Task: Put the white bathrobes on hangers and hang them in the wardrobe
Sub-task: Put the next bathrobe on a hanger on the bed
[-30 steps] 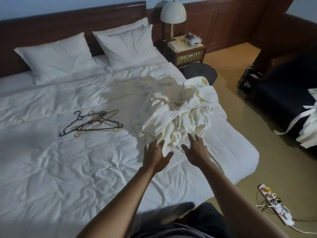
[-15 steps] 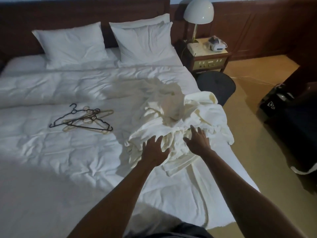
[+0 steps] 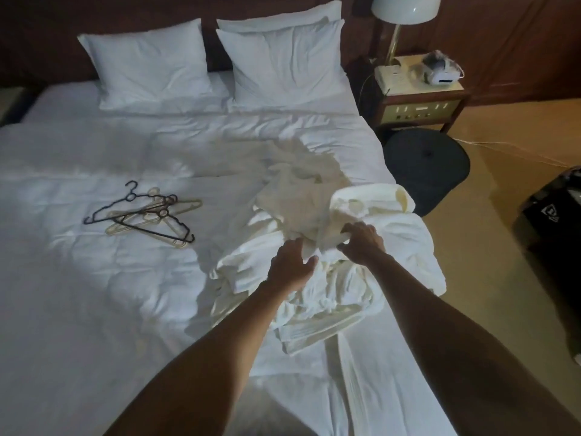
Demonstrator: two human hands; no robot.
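Note:
A crumpled heap of white bathrobes (image 3: 339, 272) lies on the right side of the white bed (image 3: 94, 309). My right hand (image 3: 361, 242) curls its fingers into a fold on top of the heap and grips the cloth. My left hand (image 3: 290, 265) rests on the heap just to the left, fingers spread, holding nothing. A small pile of black and cream hangers (image 3: 144, 215) lies on the bed, well to the left of the robes. No wardrobe is in view.
Two pillows (image 3: 220, 58) lean on the dark headboard. To the right of the bed stand a nightstand (image 3: 421, 99) with a lamp (image 3: 402, 14) and a small device, and a dark round stool (image 3: 427, 168). A black bag (image 3: 556, 212) sits on the tan floor.
Both hands have reached further onto the heap. My right hand has closed on a fold of robe. The view has swung left and moved closer to the bed.

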